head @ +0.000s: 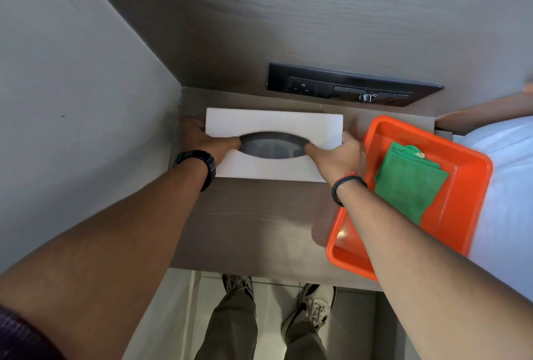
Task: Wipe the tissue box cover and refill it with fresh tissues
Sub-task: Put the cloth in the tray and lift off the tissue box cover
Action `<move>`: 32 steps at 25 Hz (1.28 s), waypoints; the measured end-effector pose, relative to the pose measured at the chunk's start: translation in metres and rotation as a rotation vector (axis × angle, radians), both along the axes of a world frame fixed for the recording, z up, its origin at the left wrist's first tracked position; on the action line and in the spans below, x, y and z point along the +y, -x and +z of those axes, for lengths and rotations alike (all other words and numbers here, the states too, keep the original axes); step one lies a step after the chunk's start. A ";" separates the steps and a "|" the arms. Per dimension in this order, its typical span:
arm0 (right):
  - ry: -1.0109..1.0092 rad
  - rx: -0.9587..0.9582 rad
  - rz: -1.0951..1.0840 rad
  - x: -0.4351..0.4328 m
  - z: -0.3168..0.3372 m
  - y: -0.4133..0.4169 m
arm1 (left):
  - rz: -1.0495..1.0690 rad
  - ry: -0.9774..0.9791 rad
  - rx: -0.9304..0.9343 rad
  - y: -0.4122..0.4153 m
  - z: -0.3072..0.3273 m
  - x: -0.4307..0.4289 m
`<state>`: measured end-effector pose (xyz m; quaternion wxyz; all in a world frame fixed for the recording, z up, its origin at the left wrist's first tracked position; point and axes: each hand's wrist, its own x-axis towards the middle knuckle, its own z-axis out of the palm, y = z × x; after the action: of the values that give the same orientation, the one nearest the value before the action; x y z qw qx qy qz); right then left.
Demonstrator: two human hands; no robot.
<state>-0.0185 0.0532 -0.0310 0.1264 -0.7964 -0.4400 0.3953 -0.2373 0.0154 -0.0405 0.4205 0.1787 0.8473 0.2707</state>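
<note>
A white tissue box cover (pixel 271 121) with a dark oval slot lies flat on the brown bedside table (pixel 259 215). No tissue shows in the slot. My left hand (pixel 206 140) grips its left end, thumb at the slot's left tip. My right hand (pixel 337 155) grips its right end, thumb at the slot's right tip. A folded green cloth (pixel 409 183) rests in an orange tray (pixel 467 204) just right of the cover.
A grey wall stands close on the left. A black switch and socket panel (pixel 346 85) sits on the wood panel behind the table. White bedding (pixel 507 186) lies to the right, under the tray's edge. My shoes show on the floor below.
</note>
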 end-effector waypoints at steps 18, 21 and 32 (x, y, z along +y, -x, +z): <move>-0.110 -0.155 -0.015 -0.031 0.035 -0.002 | -0.030 -0.181 0.150 -0.006 0.039 -0.024; -0.069 -0.175 0.039 -0.058 0.045 0.000 | -0.025 -0.152 0.187 -0.004 0.049 -0.057; 0.128 -0.180 0.161 -0.130 0.011 0.004 | -0.005 0.079 0.155 -0.004 0.001 -0.142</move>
<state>-0.0229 -0.0764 -0.0204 0.0034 -0.7972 -0.4859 0.3582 -0.2336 -0.1267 -0.0400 0.3612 0.1844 0.8868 0.2214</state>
